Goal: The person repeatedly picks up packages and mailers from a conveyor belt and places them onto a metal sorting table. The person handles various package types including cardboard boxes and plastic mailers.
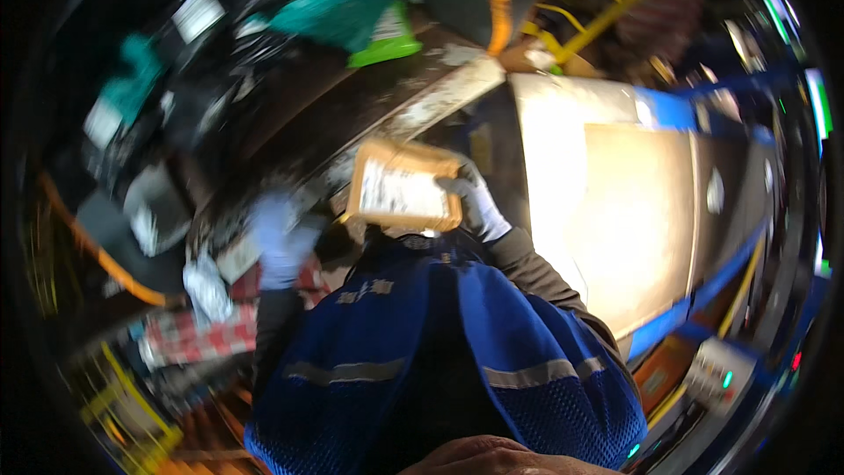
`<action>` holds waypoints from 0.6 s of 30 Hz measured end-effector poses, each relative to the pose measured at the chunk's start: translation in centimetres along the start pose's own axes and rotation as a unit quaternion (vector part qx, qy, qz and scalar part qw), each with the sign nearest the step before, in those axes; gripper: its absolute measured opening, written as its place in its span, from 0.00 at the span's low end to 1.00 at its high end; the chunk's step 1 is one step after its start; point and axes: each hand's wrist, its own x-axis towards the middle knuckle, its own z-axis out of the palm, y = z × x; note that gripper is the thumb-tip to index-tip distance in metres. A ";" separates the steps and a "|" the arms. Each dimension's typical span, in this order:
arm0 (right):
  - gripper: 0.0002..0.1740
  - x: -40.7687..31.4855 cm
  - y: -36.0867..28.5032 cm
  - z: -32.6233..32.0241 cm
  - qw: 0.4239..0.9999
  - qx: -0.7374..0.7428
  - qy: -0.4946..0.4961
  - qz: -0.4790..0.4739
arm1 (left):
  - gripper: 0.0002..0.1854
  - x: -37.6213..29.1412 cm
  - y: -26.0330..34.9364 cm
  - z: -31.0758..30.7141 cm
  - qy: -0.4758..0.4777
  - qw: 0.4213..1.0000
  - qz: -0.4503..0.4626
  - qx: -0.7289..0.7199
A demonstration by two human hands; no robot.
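Observation:
A small brown cardboard parcel (pixel 405 186) with a white label bearing writing is in front of my chest. My right hand (pixel 476 199), in a grey and white glove, grips its right end, the thumb over the label's edge. My gloved left hand (pixel 282 227) is motion-blurred at the left, apart from the parcel, near the worn metal edge (pixel 422 105) of a dark surface; whether it holds anything is too blurred to tell.
Black, teal and grey plastic-wrapped packages (pixel 336 13) lie ahead and at left. A brightly lit, blue-edged conveyor (pixel 633 211) is at right. A control box (pixel 720 375) stands lower right, yellow wire cages (pixel 125 402) lower left.

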 end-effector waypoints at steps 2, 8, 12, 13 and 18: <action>0.25 -3.4 -2.7 -5.6 0.895 -0.365 0.189 -0.172 | 0.23 -2.2 -9.2 -2.7 0.031 0.958 -0.118 0.259; 0.22 -15.2 -6.0 -17.9 0.775 -0.311 0.457 -0.307 | 0.27 -14.6 -31.7 -7.9 -0.023 0.865 -0.336 0.372; 0.14 -15.5 -5.0 -15.7 0.712 -0.081 0.622 -0.314 | 0.25 -9.9 -29.0 -3.8 -0.155 0.823 -0.322 0.442; 0.14 -14.4 -5.5 -14.4 0.707 0.278 0.616 -0.209 | 0.24 -6.9 -26.6 -1.8 -0.105 0.877 -0.296 0.363; 0.29 -6.7 -5.4 -4.9 0.966 -0.147 0.202 -0.069 | 0.21 5.0 -9.5 5.4 0.086 0.880 -0.238 -0.403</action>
